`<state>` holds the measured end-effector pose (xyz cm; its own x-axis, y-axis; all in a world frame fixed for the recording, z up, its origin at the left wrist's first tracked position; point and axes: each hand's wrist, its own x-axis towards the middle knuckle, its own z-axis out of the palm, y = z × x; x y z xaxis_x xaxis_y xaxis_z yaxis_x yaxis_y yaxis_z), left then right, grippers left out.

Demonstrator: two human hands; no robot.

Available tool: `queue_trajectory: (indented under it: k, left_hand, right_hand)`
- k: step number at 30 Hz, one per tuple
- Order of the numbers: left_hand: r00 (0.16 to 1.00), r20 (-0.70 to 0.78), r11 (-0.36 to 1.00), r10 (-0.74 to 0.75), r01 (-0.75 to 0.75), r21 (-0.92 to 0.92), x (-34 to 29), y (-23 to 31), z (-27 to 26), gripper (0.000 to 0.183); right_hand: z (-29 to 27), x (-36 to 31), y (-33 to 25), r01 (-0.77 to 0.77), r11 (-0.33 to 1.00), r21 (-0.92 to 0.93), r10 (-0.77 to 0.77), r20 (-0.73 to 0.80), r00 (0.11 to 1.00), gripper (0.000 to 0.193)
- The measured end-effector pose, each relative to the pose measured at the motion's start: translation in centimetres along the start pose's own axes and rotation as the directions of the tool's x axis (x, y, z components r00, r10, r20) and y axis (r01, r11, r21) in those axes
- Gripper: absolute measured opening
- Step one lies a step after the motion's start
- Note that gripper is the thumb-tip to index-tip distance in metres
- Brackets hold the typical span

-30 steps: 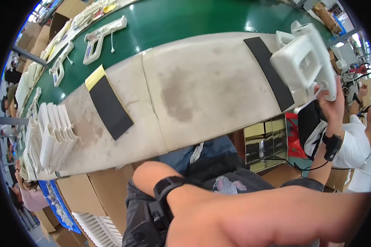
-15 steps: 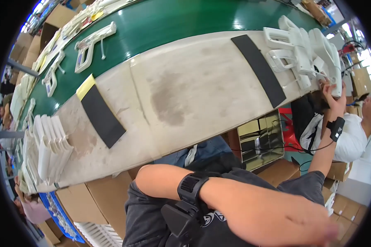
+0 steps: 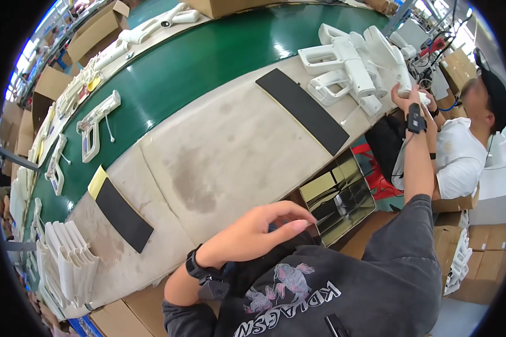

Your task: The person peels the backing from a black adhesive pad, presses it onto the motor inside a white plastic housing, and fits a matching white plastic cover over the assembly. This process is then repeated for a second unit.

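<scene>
My left hand [image 3: 258, 227] hovers over the front edge of the worktable, fingers curved and thumb apart, with nothing in it. My right arm stretches out to the far right, where my right hand [image 3: 405, 100] has its fingers round the lower end of a long white plastic housing [image 3: 389, 56]. Part of that grip is hidden. Beside it lies a pile of white gun-shaped plastic housings [image 3: 348, 64] with frame-like handles. Left of the pile a black rectangular strip [image 3: 303, 109] lies flat on the table, and another black strip [image 3: 123, 216] with a yellow end lies farther left.
A green conveyor belt [image 3: 202, 73] runs behind the pale worktable [image 3: 208, 151], carrying white gun-shaped halves [image 3: 98, 126]. Stacked white curved parts [image 3: 70, 261] stand at the left. A co-worker in a white shirt [image 3: 464, 151] sits close at my right. A box of shiny yellowish sheets [image 3: 340, 196] stands below the table edge.
My view has turned right. My left hand has swung from low right, by my body, to the table's front edge. My right hand stays at the end of the white housing.
</scene>
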<state>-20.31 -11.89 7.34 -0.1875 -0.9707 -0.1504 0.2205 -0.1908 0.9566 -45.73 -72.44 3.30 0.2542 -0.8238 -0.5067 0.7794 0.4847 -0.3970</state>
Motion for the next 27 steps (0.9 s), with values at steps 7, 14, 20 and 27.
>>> queue_trajectory:
  k: [7,14,20,27]
  left_hand:
    - [0.979,-0.155,0.990,-0.135,0.127,-0.061,-2.5,-1.7,-1.1,0.027]
    - [0.975,-0.140,0.985,-0.171,0.164,-0.060,-1.3,-2.5,-1.2,0.030]
    - [0.962,-0.208,0.980,-0.180,0.157,-0.119,-1.7,-2.4,-2.2,0.030]
    - [0.879,-0.476,0.997,-0.028,0.059,0.050,-7.0,-1.5,-8.4,0.031]
  right_hand:
    - [-0.1,4.6,1.9,0.295,0.886,-0.359,-0.289,0.070,0.955,0.050]
    - [-2.6,12.1,-2.7,0.266,0.291,-0.919,-0.428,0.124,0.895,0.058]
    - [-4.0,7.6,3.9,0.333,0.364,-0.870,-0.370,0.193,0.909,0.067]
    - [-8.7,-11.3,13.7,0.689,0.116,-0.715,-0.437,0.587,0.682,0.041]
